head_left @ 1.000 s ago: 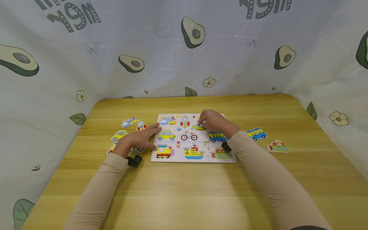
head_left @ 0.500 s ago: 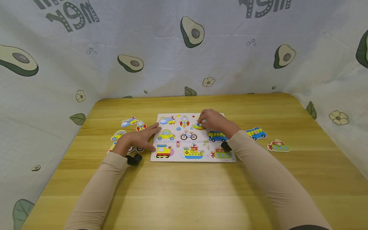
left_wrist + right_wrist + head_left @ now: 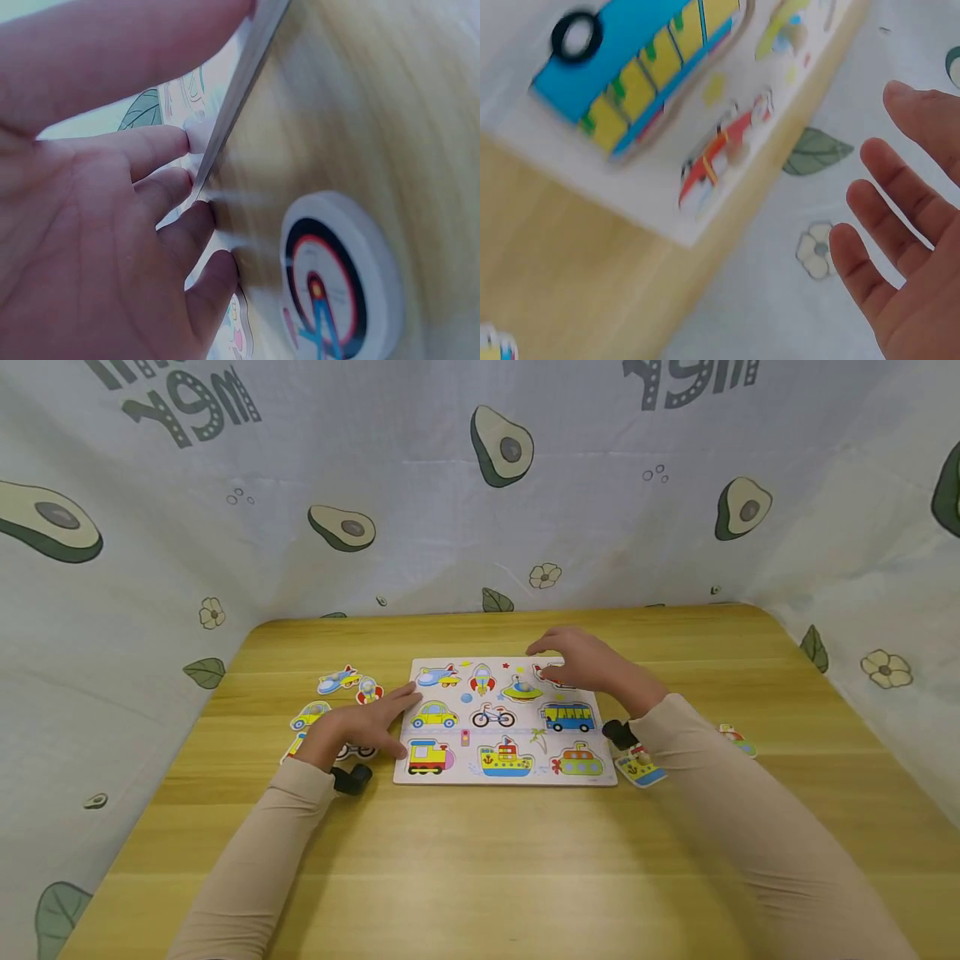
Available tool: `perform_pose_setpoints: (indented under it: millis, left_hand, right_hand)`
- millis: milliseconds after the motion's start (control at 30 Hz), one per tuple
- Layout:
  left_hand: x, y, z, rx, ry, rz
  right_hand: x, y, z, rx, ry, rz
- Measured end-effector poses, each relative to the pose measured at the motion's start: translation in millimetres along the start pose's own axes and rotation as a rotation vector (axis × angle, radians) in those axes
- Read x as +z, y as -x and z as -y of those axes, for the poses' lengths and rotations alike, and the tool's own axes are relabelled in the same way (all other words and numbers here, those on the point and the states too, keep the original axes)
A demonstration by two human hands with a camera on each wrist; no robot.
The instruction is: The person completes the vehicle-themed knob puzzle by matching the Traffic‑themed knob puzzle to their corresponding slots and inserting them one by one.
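Note:
A white puzzle board (image 3: 465, 768) printed with vehicles lies mid-table. My left hand (image 3: 367, 724) rests along its left edge, fingers extended; in the left wrist view those fingers (image 3: 161, 142) touch the board's edge. Spread and holding nothing, my right hand (image 3: 588, 662) is over the board's upper right corner, partly covering the red helicopter (image 3: 555, 677). The flying saucer piece (image 3: 522, 691) lies at its picture, left of that hand. In the right wrist view the helicopter (image 3: 720, 154) shows a knob, and the bus picture (image 3: 645, 67) is blurred.
Loose airplane (image 3: 339, 680), rocket (image 3: 369, 690) and car (image 3: 309, 715) pieces lie left of the board, with a bicycle piece (image 3: 330, 277) partly under my left hand. A ship piece (image 3: 640, 768) and a submarine piece (image 3: 742, 741) lie rightward, partly hidden by my sleeve.
My right hand has let go of the flying saucer piece and moved right and away from me, its fingers spreading. The left hand has stayed at the board's edge.

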State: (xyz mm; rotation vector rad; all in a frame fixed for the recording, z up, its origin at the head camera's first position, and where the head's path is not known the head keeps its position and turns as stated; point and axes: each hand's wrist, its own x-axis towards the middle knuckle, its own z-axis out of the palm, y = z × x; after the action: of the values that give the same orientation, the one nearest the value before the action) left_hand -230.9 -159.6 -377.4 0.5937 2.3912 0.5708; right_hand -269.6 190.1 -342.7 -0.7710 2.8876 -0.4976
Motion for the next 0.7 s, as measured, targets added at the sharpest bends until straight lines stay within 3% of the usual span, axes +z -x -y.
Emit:
perform_pose_setpoints:
  millis: [200,400,700]
  left_hand:
    - [0.5,0.6,-0.3,0.003,0.010,0.000]
    - [1.9,0.8,1.6,0.010,0.020,0.001]
    - [0.2,1.7,3.7,0.020,0.021,-0.006]
  right_hand:
    - [-19,24.4,-18,-0.017,0.066,-0.039]
    - [-29,53.1,-38,0.015,0.058,-0.066]
    - [-34,96.0,-84,0.040,0.080,-0.064]
